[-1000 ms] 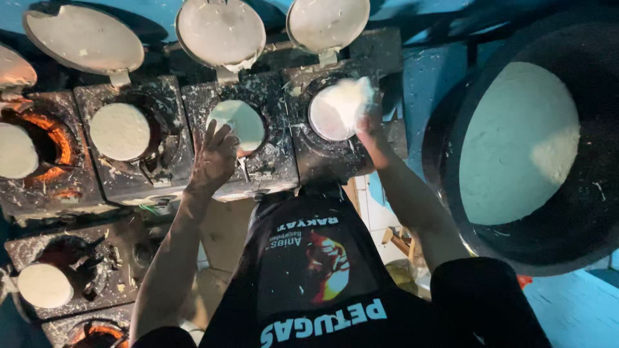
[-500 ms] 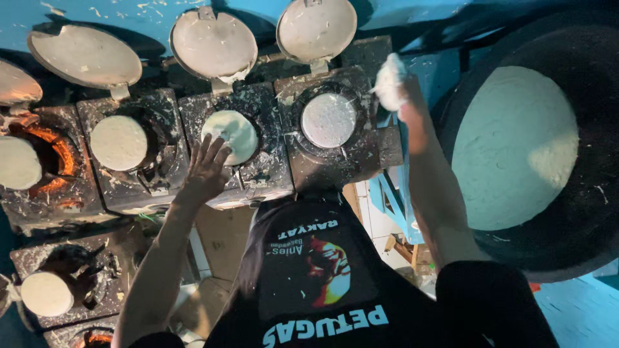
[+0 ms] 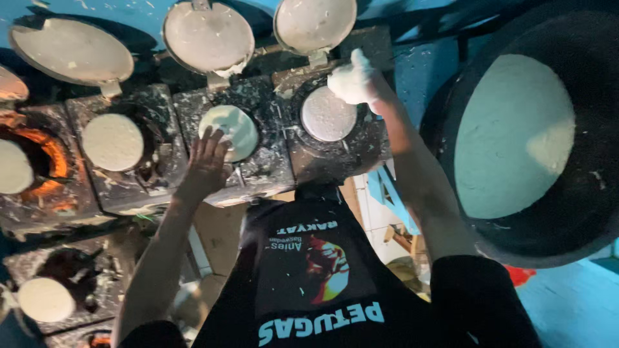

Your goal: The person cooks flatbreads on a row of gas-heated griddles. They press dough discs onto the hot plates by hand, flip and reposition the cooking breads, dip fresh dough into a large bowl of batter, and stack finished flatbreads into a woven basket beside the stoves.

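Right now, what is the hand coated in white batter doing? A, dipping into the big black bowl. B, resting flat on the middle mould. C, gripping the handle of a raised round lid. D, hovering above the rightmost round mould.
D: the batter-coated right hand is closed above the far edge of the rightmost mould, clear of the big black bowl, while the bare left hand touches the middle mould.

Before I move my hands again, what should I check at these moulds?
1. Lids swung open: ok.
2. Left hand touching the middle white round: ok.
3. Right hand coated white, above the right mould: ok.
4. Right mould filled: ok.
5. Batter left in the big bowl: ok.
6. Whether the rounds are cooked underneath: cannot tell.
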